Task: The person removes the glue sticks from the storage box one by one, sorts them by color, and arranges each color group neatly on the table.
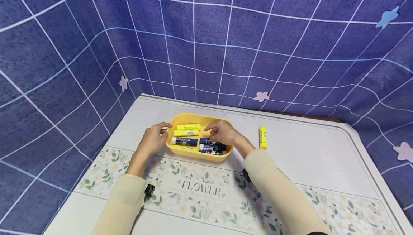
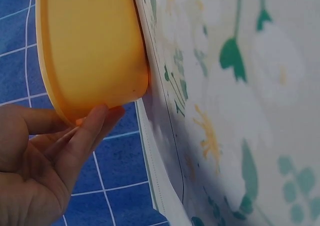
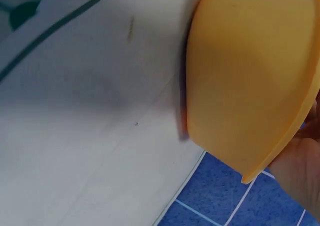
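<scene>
A yellow plastic basket [image 1: 211, 157] stands on the table. My left hand [image 1: 154, 138] pinches its left rim; in the left wrist view the fingers lie against the outer wall [image 2: 95, 50]. Inside, on the left, lie yellow glue sticks [image 1: 186, 133] and a dark blue glue stick with a white cap [image 1: 184, 141]. Several dark sticks [image 1: 212, 147] lie in the right part. My right hand [image 1: 222, 132] reaches over the right rim, fingers bent above the inside, with nothing seen between them. In the right wrist view the basket wall [image 3: 250, 75] hides most of this hand.
One yellow glue stick [image 1: 262, 137] lies on the table to the right of the basket. A white cloth with a flowered band [image 1: 200, 192] covers the table [image 1: 306, 149]. Behind and to the left hangs a blue curtain [image 1: 206, 48] with a grid and stars.
</scene>
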Demonstrator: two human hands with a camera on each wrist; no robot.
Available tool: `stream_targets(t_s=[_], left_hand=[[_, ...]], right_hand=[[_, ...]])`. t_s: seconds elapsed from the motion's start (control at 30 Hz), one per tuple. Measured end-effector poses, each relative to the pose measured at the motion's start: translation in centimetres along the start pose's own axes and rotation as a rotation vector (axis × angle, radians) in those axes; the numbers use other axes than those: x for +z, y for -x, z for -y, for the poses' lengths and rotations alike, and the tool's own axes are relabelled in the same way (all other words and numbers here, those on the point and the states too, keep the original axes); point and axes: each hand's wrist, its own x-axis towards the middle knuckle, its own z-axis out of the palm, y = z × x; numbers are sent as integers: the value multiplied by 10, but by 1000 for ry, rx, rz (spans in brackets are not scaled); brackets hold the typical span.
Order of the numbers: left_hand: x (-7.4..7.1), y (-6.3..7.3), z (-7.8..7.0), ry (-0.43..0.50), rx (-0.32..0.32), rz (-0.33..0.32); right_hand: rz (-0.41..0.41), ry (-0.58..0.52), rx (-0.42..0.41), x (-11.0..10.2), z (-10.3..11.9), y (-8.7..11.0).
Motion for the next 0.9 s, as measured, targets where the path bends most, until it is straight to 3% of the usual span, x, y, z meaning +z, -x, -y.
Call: stream_targets(t_s=[0.4, 0.6, 0.73, 0.9], left_hand=[[2, 1, 0, -5, -21, 3], [3, 3, 0, -7, -20, -2], [4, 3, -1, -7, -17, -2], [3, 1, -2, -12, -19, -3]], right_hand=[[89, 160, -3, 7, 1, -9], [79, 210, -10, 9, 1, -10], [31, 175, -33, 7, 0, -9], [-99, 12, -47, -7, 6, 3]])
